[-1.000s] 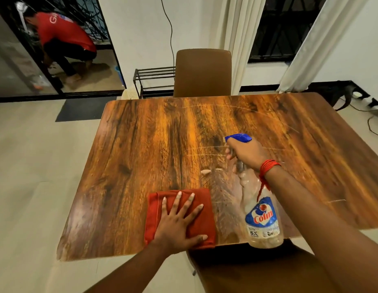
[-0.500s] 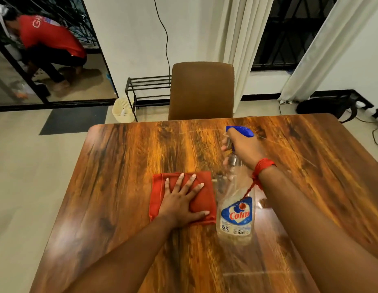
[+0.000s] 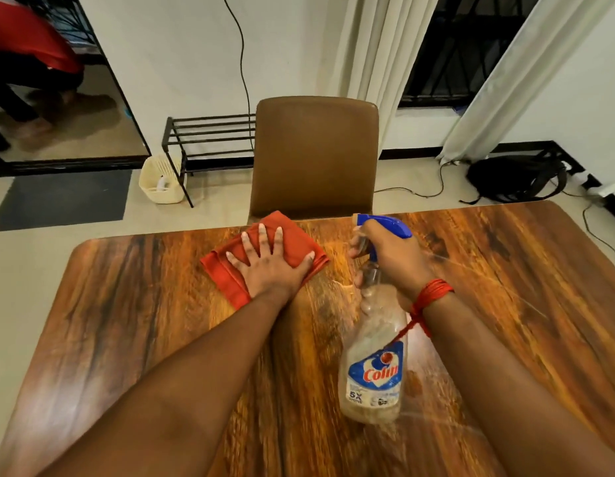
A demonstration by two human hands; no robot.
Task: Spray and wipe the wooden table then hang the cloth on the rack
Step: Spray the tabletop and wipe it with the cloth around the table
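Observation:
The wooden table (image 3: 134, 325) fills the lower view, with wet streaks near its middle. A folded red cloth (image 3: 292, 242) lies at the table's far edge. My left hand (image 3: 270, 266) presses flat on the cloth, fingers spread. My right hand (image 3: 392, 259) grips the neck of a clear spray bottle (image 3: 375, 359) with a blue trigger head, held above the table with the nozzle pointing away. A black metal rack (image 3: 210, 139) stands on the floor by the wall beyond the table.
A brown chair (image 3: 316, 156) is tucked at the far side, just behind the cloth. A cream basket (image 3: 161, 184) sits by the rack. A black bag (image 3: 516, 177) and cables lie at the right wall. A person in red (image 3: 31, 49) crouches at the far left.
My left hand has slid the cloth from the near edge across to the far edge of the table. The right hand kept hold of the bottle and moved forward with it.

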